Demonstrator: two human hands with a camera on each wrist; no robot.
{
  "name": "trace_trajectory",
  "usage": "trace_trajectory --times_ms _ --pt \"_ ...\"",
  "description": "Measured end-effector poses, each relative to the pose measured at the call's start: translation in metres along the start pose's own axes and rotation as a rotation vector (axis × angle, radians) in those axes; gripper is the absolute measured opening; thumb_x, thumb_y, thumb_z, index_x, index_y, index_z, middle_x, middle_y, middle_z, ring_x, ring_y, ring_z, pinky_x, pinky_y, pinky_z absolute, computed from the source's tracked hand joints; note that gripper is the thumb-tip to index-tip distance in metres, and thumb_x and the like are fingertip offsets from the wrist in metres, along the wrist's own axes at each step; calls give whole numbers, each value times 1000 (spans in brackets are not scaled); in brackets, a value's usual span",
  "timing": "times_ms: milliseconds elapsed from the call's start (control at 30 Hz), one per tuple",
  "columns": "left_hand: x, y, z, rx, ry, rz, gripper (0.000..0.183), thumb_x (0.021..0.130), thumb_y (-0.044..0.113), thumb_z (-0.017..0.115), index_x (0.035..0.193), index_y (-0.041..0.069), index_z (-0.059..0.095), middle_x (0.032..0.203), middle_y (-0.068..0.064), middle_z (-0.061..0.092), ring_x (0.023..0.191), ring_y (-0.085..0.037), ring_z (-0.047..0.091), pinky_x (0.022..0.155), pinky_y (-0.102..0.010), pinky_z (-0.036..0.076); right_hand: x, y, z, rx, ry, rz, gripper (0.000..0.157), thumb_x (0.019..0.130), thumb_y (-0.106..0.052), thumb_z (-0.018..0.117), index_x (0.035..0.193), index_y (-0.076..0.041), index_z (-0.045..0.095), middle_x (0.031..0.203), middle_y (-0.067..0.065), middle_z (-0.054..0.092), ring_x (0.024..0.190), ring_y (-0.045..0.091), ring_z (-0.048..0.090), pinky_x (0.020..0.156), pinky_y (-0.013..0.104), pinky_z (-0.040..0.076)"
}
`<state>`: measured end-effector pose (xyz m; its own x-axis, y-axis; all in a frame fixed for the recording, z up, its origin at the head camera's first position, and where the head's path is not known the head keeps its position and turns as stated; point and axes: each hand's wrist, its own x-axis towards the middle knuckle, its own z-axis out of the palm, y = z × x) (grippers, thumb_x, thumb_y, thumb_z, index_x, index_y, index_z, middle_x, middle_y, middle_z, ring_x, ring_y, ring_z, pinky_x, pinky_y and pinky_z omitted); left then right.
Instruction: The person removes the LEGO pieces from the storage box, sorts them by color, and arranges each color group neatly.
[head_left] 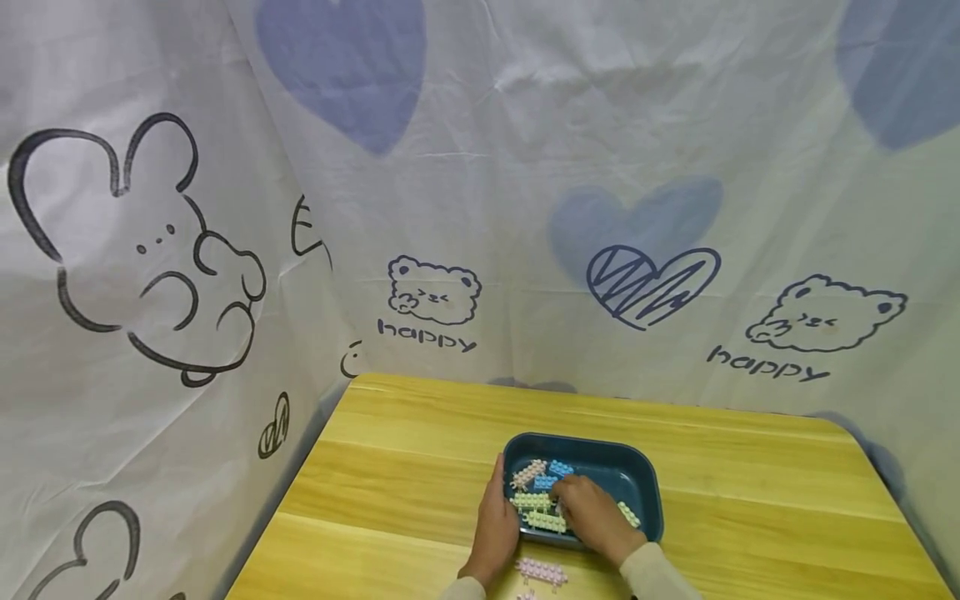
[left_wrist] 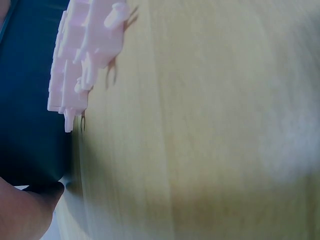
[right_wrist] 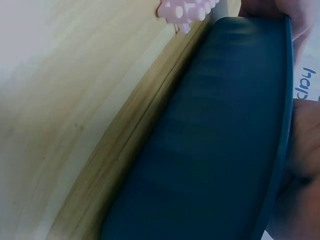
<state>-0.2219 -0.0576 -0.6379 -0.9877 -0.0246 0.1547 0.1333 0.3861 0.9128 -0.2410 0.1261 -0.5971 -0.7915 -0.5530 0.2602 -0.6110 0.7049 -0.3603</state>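
Observation:
In the head view my left hand [head_left: 497,521] lies along the left outer wall of a dark teal tray [head_left: 647,475], fingers straight. Over the tray's front rim reaches my right hand [head_left: 592,510], its fingers bent down among small knobbed plastic toy pieces. A pale bit shows by its fingertips, and I cannot tell whether they pinch it. Left of these fingers lie a peach piece [head_left: 528,474], blue pieces [head_left: 546,482] and light green pieces [head_left: 545,522]. Another green piece [head_left: 628,514] is at the right, partly behind the right hand.
A pink knobbed piece [head_left: 542,572] stands on the wood-grain table [head_left: 405,467] in front of the tray, with another pink piece [head_left: 527,596] cut off at the frame's bottom. White cloth [head_left: 517,208] printed with hearts and animals hangs behind the table and on its left.

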Motion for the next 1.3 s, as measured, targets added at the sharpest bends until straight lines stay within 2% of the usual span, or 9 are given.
trace_trajectory --times_ms 100,267,433,600,733,1033,1300 --pt "0 -1 1 2 2 -1 67 98 -14 34 163 -3 22 166 -23 30 150 -42 31 121 -58 29 1 2 0 -16 12 0 22 79 12 78 89 -7 76 86 4 69 80 25 65 67 38 59" --pt "0 -2 2 -2 1 -10 67 99 -14 34 164 -2 22 166 -22 30 151 -41 30 121 -59 29 3 4 0 -46 13 -48 22 77 12 80 82 -9 77 79 1 69 75 20 62 64 34 57" --pt "0 -2 1 1 1 -5 67 99 -13 35 164 -2 22 166 -22 30 151 -41 30 121 -58 29 4 5 0 -113 15 -71 20 73 4 88 78 -12 77 76 -2 69 69 18 60 60 34 56" --pt "-1 -2 1 13 3 -2 66 99 -13 35 163 -2 22 165 -23 32 150 -41 31 121 -57 29 2 7 2 -134 27 -65 18 76 -5 89 77 -14 74 74 -4 67 67 16 60 58 37 55" --pt "-1 -1 0 18 5 -5 66 100 -12 34 163 -2 23 164 -24 32 149 -43 32 121 -59 29 2 7 3 -137 34 -61 16 78 -6 88 78 -14 74 74 -4 67 67 16 62 59 38 55" --pt "-1 0 0 13 2 -22 66 100 -12 33 164 -1 22 164 -23 32 149 -43 32 120 -59 30 3 7 4 -36 -32 -1 15 84 -1 83 83 -12 73 78 -2 67 72 15 64 61 32 57" --pt "-1 1 0 12 1 -22 66 100 -12 33 164 -1 22 164 -23 32 149 -43 32 120 -60 30 4 9 4 -8 -57 8 20 84 2 82 82 -14 70 78 -4 65 72 12 63 58 30 54"
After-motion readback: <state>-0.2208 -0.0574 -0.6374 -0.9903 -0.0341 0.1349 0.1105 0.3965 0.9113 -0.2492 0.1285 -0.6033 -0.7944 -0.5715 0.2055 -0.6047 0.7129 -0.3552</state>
